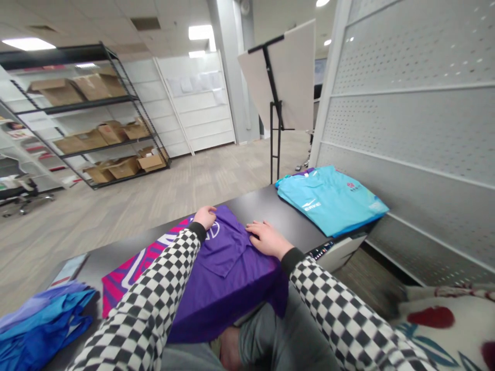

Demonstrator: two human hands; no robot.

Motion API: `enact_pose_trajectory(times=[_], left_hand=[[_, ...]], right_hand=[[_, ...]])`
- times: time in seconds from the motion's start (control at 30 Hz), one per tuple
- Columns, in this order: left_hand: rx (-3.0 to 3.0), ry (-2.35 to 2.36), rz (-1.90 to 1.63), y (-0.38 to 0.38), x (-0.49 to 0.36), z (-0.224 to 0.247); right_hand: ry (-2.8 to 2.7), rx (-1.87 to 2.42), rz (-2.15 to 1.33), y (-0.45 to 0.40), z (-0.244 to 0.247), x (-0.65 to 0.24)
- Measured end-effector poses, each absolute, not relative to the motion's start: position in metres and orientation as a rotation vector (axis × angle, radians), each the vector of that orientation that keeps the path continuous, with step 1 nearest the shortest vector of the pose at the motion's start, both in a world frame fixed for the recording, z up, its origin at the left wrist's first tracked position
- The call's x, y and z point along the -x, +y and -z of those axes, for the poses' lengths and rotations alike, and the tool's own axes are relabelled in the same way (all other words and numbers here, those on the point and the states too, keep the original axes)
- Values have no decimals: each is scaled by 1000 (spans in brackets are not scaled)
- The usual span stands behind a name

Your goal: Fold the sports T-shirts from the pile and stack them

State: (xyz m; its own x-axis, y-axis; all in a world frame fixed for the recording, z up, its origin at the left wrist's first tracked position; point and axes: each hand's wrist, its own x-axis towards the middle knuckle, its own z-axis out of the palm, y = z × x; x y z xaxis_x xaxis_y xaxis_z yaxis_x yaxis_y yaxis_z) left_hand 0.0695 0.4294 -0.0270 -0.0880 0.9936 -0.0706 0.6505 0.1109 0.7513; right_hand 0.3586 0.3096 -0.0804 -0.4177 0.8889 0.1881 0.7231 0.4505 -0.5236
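Observation:
A purple shirt [228, 288] with a pink and white patterned part lies spread over the dark table and hangs over its near edge. My left hand [204, 218] rests at the shirt's far edge beside a white round logo, its fingers closed on the fabric. On the shirt's right part lies my right hand [267, 239], its fingers extended and flat on the cloth. A small section of purple fabric is folded over between the two hands.
Folded light-blue shirts [328, 198] are stacked at the table's right end. Blue and lilac clothing [46, 322] lies crumpled at the left. Beyond the dark table [255, 203] stand an easel-like board [288, 77] and a shelf of cardboard boxes [100, 86]. A perforated panel [410, 103] rises at the right.

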Motion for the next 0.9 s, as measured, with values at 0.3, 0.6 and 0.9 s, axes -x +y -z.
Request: enact_pose_trajectory(times=[0.3,0.6,0.9], left_hand=[[-2035,1554,-763,285,-49,41],[-1885,1612,-846,200,-34,78],[-1884,2269,-597,224,-40,63]], right_hand=[[-2220,1371,-513,309,81,-358],[-2337,1528,-378,395,27,-320],[-2556,1250,-338,469,36,-263]])
